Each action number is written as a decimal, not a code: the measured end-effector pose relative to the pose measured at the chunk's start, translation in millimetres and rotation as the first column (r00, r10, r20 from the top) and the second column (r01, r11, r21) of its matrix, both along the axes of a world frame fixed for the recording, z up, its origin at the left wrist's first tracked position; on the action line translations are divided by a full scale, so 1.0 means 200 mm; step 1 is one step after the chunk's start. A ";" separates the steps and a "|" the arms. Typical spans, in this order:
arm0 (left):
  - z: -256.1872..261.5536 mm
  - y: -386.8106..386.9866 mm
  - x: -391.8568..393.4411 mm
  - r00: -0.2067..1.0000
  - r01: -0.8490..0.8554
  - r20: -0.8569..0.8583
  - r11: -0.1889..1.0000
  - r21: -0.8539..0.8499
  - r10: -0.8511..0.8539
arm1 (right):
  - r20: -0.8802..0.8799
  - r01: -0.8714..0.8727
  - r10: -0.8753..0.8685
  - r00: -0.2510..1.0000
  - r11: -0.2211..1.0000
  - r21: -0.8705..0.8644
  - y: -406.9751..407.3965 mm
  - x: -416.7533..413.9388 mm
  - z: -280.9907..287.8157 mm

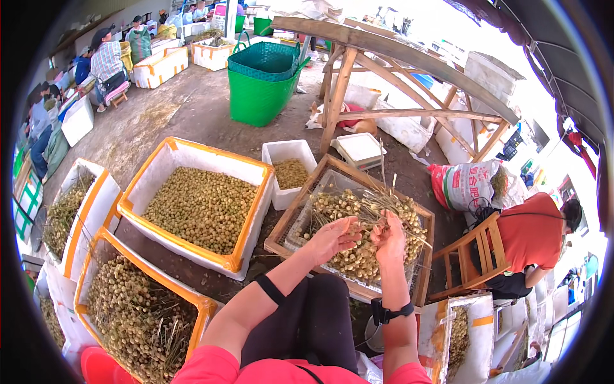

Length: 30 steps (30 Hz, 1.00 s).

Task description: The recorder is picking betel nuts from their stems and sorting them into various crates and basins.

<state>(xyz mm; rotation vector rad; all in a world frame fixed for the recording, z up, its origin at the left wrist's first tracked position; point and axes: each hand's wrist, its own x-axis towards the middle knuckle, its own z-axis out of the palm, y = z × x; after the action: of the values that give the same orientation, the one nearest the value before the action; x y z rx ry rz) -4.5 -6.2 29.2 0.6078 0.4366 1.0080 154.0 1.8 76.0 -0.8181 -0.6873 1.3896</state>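
In front of my knees lies a wooden-framed mesh sieve (427,269) with a clear plastic basket (293,238) in it. Round tan seed heads (352,266) on dry stems are heaped there. My right hand (389,237) is over the heap's right side, its fingers closed around dry stems (371,207). To its left, my left hand (336,237) hovers with bent fingers apart, and nothing shows in it. A foam box with orange tape (259,240) at the left is filled with loose round seed heads (201,206).
Another foam box (144,269) holds stemmed seed heads at lower left. Beyond the sieve stand a small white foam box (288,194), a scale (362,146) and a wooden trestle (345,86), with a dog (360,126) lying beneath. A person (532,235) sits at right near a wooden chair (484,249).
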 end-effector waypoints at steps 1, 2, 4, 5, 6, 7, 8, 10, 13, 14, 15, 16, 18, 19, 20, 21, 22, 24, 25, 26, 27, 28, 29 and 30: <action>0.00 0.00 0.00 0.992 0.041 0.123 0.999 -0.011 -0.039 | 0.045 0.008 -0.009 0.999 1.000 0.009 0.00 -0.03 -0.02; 0.00 0.01 0.00 0.990 0.014 0.140 1.000 -0.015 -0.012 | 0.092 0.031 -0.033 0.995 0.999 0.021 0.01 -0.06 -0.04; -0.02 0.02 -0.03 0.996 -0.053 0.076 0.998 -0.031 0.056 | 0.155 0.024 -0.032 0.987 0.998 0.054 0.01 -0.08 -0.06; -0.04 0.03 -0.04 0.995 -0.089 0.035 0.994 -0.056 0.091 | 0.198 -0.003 -0.013 0.980 0.997 0.078 0.01 -0.08 -0.07; -0.05 0.03 -0.05 0.987 -0.154 0.037 0.983 -0.103 0.159 | 0.228 -0.027 0.007 0.974 0.996 0.084 0.02 -0.09 -0.08; -0.07 0.04 -0.07 0.984 -0.175 0.019 0.979 -0.102 0.178 | 0.262 -0.040 0.017 0.965 0.996 0.081 0.02 -0.09 -0.09; -0.08 0.04 -0.09 0.981 -0.195 0.002 0.975 -0.102 0.196 | 0.283 -0.068 0.044 0.958 0.995 0.078 0.01 -0.11 -0.11; -0.11 0.04 -0.13 0.968 -0.248 -0.061 0.964 -0.096 0.243 | 0.347 -0.082 0.037 0.937 0.990 0.115 0.00 -0.13 -0.14; -0.15 0.02 -0.16 0.936 -0.289 -0.201 0.957 0.037 0.290 | 0.358 -0.064 0.007 0.934 0.987 0.147 0.00 -0.17 -0.19; -0.15 0.02 -0.16 0.925 -0.318 -0.208 0.948 0.028 0.317 | 0.352 -0.049 0.004 0.936 0.991 0.121 0.01 -0.18 -0.21; -0.15 0.01 -0.16 0.914 -0.348 -0.216 0.937 0.019 0.344 | 0.324 -0.047 0.017 0.946 0.995 0.086 0.01 -0.19 -0.23; -0.16 0.00 -0.16 0.908 -0.369 -0.218 0.930 -0.004 0.359 | 0.296 -0.024 0.002 0.955 0.997 0.071 0.01 -0.20 -0.24; -0.15 -0.02 -0.16 0.909 -0.404 -0.174 0.903 -0.148 0.378 | 0.280 -0.003 -0.029 0.959 0.994 0.111 0.01 -0.21 -0.27; -0.15 -0.03 -0.16 0.911 -0.409 -0.148 0.884 -0.225 0.384 | 0.242 0.003 -0.029 0.970 0.994 0.110 0.01 -0.22 -0.28; -0.15 -0.03 -0.16 0.918 -0.395 -0.087 0.880 -0.265 0.387 | 0.253 0.014 -0.047 0.966 0.991 0.130 0.01 -0.22 -0.28; -0.15 -0.04 -0.16 0.921 -0.378 -0.024 0.875 -0.303 0.390 | 0.244 0.022 -0.055 0.968 0.991 0.134 0.01 -0.22 -0.28; -0.16 -0.05 -0.16 0.917 -0.360 0.046 0.873 -0.328 0.396 | 0.216 0.026 -0.054 0.975 0.991 0.130 0.00 -0.22 -0.28; -0.16 -0.06 -0.16 0.913 -0.288 0.191 0.902 -0.321 0.359 | 0.242 0.058 -0.090 0.966 0.989 0.139 0.00 -0.22 -0.28; -0.17 -0.07 -0.15 0.908 -0.248 0.248 0.912 -0.327 0.336 | 0.227 0.057 -0.086 0.970 0.990 0.131 0.00 -0.21 -0.28; -0.17 -0.07 -0.15 0.901 -0.246 0.282 0.925 -0.291 0.329 | 0.242 0.080 -0.112 0.964 0.987 0.136 0.00 -0.21 -0.28; -0.17 -0.07 -0.15 0.900 -0.239 0.298 0.931 -0.276 0.319 | 0.239 0.088 -0.118 0.964 0.987 0.133 0.00 -0.21 -0.28; -0.17 -0.08 -0.14 0.902 -0.243 0.284 0.926 -0.288 0.325 | 0.215 0.102 -0.127 0.968 0.987 0.126 0.00 -0.20 -0.28; -0.17 -0.08 -0.14 0.898 -0.240 0.303 0.933 -0.268 0.318 | 0.246 0.103 -0.134 0.960 0.986 0.131 0.00 -0.20 -0.28; -0.17 -0.08 -0.14 0.898 -0.248 0.293 0.928 -0.276 0.327 | 0.255 0.110 -0.141 0.957 0.985 0.135 0.00 -0.19 -0.28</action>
<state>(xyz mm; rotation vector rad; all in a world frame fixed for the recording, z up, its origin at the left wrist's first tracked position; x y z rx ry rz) -32.2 -23.1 -5.0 0.1519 0.3407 1.2984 115.1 2.0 20.0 -0.9444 -0.8994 1.1238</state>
